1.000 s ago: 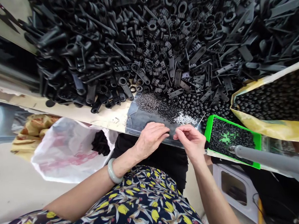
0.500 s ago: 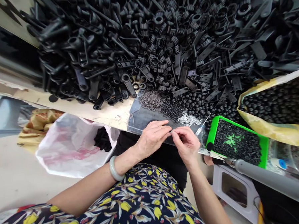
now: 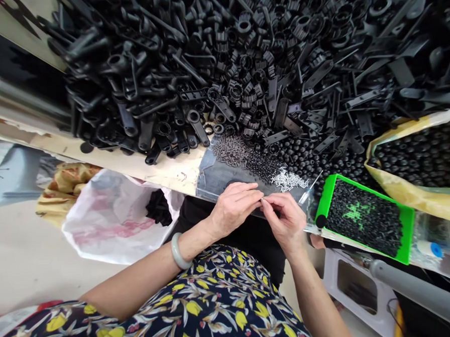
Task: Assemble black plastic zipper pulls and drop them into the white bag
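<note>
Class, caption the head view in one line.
Left hand and right hand meet at a tiny pale piece near silvery pins.

The hands meet at a tiny pale piece, near silvery pins and a green tray.

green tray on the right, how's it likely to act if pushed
The green tray looks fairly stiff, being straight-sided. The loose black bits in it would likely slide if it tilted. It sits at the table edge, so an outward push might tip it off.
</note>
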A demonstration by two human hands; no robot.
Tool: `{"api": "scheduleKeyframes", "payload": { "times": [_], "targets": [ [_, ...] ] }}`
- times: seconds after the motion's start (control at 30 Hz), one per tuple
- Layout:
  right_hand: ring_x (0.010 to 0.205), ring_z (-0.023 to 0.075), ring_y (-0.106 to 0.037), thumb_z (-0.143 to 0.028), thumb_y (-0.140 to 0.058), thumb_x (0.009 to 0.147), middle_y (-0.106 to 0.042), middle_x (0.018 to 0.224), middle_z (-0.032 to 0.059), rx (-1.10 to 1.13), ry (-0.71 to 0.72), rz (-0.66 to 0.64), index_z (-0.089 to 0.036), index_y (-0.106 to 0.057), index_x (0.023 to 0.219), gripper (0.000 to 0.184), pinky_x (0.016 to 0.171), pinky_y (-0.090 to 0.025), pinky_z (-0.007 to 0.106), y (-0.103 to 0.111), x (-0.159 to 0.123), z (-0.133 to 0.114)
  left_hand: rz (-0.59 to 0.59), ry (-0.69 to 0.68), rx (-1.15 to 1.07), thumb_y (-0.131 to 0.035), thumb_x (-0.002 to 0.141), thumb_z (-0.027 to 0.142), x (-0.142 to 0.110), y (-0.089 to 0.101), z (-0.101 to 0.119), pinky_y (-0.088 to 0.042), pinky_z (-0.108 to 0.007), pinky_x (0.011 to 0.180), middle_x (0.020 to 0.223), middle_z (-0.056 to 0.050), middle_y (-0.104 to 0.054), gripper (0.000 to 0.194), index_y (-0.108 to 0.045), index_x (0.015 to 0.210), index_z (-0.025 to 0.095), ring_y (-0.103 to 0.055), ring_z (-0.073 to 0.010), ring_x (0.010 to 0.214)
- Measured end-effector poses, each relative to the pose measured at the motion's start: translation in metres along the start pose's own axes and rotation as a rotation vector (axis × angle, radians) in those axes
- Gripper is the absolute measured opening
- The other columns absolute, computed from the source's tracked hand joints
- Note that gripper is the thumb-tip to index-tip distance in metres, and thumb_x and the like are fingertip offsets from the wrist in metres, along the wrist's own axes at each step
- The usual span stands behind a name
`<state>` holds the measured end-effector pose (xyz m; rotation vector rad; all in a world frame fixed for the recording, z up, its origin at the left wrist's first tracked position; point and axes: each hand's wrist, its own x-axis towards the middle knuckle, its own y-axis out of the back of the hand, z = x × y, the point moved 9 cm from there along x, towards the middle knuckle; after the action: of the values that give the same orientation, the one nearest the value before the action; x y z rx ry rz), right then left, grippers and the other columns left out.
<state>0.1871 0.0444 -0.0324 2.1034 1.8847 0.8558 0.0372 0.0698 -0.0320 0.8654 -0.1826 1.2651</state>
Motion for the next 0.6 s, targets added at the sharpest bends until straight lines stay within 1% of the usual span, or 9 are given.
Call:
{"api": "scheduleKeyframes", "payload": {
  "times": [0.2, 0.27, 0.33, 0.4, 0.43, 0.47, 0.53, 0.57, 0.6],
  "targets": [
    [0.084, 0.0167, -0.071, -0.015, -0.069, 0.096, -0.073, 0.095, 0.0053, -0.084, 0.071, -0.038, -0.023, -0.073, 0.103, 0.011, 0.069, -0.061, 0.030, 0.003, 0.008, -0.007, -0.009, 0.002, -0.026, -0.068, 0.098, 0.017, 0.002, 0.000, 0.001, -0.058, -0.041, 0.096, 0.104, -0.006, -0.083, 0.019, -0.073, 0.117, 0.019, -0.077, -0.0237, 0.107],
    [0.087, 0.0169, -0.073, -0.013, -0.069, 0.096, -0.075, 0.100, 0.0057, -0.119, 0.080, -0.067, -0.023, -0.073, 0.107, 0.016, 0.073, -0.061, 0.031, 0.008, 0.000, -0.013, -0.010, 0.007, -0.038, -0.069, 0.097, 0.017, 0.003, 0.000, 0.002, -0.058, -0.041, 0.095, 0.101, -0.006, -0.083, 0.018, -0.072, 0.114, 0.018, -0.077, -0.0234, 0.104],
    [0.090, 0.0186, -0.074, -0.011, -0.070, 0.094, -0.076, 0.103, 0.0056, -0.160, 0.080, -0.075, -0.024, -0.074, 0.112, 0.022, 0.078, -0.062, 0.034, 0.020, -0.021, -0.020, -0.002, 0.016, -0.049, -0.070, 0.096, 0.016, 0.004, 0.000, 0.002, -0.058, -0.041, 0.095, 0.099, -0.006, -0.083, 0.017, -0.072, 0.112, 0.018, -0.078, -0.0227, 0.101],
    [0.085, 0.0208, -0.074, -0.009, -0.071, 0.090, -0.077, 0.096, 0.0039, -0.195, 0.063, -0.005, -0.025, -0.076, 0.107, 0.024, 0.075, -0.061, 0.037, 0.048, -0.052, -0.026, 0.012, 0.019, -0.052, -0.071, 0.096, 0.016, 0.003, 0.001, 0.002, -0.058, -0.040, 0.095, 0.098, -0.005, -0.083, 0.016, -0.072, 0.111, 0.018, -0.078, -0.0219, 0.100],
    [0.076, 0.0208, -0.072, -0.011, -0.073, 0.088, -0.075, 0.086, 0.0020, -0.218, 0.047, 0.065, -0.026, -0.076, 0.098, 0.018, 0.066, -0.059, 0.036, 0.069, -0.067, -0.026, 0.017, 0.013, -0.048, -0.071, 0.096, 0.016, 0.003, 0.001, 0.002, -0.058, -0.040, 0.096, 0.099, -0.005, -0.083, 0.016, -0.072, 0.111, 0.018, -0.078, -0.0215, 0.100],
    [0.066, 0.0206, -0.067, -0.015, -0.072, 0.088, -0.070, 0.076, 0.0009, -0.233, -0.001, 0.197, -0.026, -0.075, 0.087, 0.011, 0.056, -0.053, 0.035, 0.097, -0.082, -0.023, 0.020, 0.002, -0.040, -0.070, 0.096, 0.017, 0.002, 0.001, 0.002, -0.058, -0.039, 0.096, 0.099, -0.006, -0.083, 0.015, -0.072, 0.112, 0.019, -0.078, -0.0211, 0.100],
    [0.058, 0.0217, -0.057, -0.027, -0.071, 0.086, -0.062, 0.069, 0.0012, -0.195, -0.111, 0.664, -0.026, -0.069, 0.076, 0.011, 0.047, -0.045, 0.036, 0.170, -0.112, -0.010, 0.030, -0.032, -0.018, -0.070, 0.097, 0.018, 0.001, 0.001, 0.003, -0.059, -0.039, 0.096, 0.101, -0.006, -0.083, 0.015, -0.072, 0.112, 0.019, -0.079, -0.0202, 0.099],
    [0.057, 0.0209, -0.055, -0.034, -0.072, 0.083, -0.059, 0.068, -0.0005, -0.106, -0.135, 0.816, -0.026, -0.066, 0.077, 0.011, 0.048, -0.045, 0.036, 0.196, -0.120, -0.001, 0.040, -0.047, -0.006, -0.070, 0.098, 0.019, 0.001, 0.001, 0.004, -0.059, -0.039, 0.095, 0.102, -0.006, -0.083, 0.014, -0.072, 0.112, 0.019, -0.079, -0.0199, 0.099],
    [0.058, 0.0207, -0.057, -0.041, -0.074, 0.080, -0.061, 0.073, -0.0011, -0.030, -0.178, 0.840, -0.027, -0.065, 0.083, 0.017, 0.051, -0.049, 0.037, 0.211, -0.116, 0.009, 0.052, -0.059, 0.004, -0.070, 0.098, 0.019, 0.000, 0.002, 0.004, -0.059, -0.039, 0.095, 0.102, -0.006, -0.083, 0.014, -0.072, 0.112, 0.019, -0.079, -0.0197, 0.098]
  ]
}}
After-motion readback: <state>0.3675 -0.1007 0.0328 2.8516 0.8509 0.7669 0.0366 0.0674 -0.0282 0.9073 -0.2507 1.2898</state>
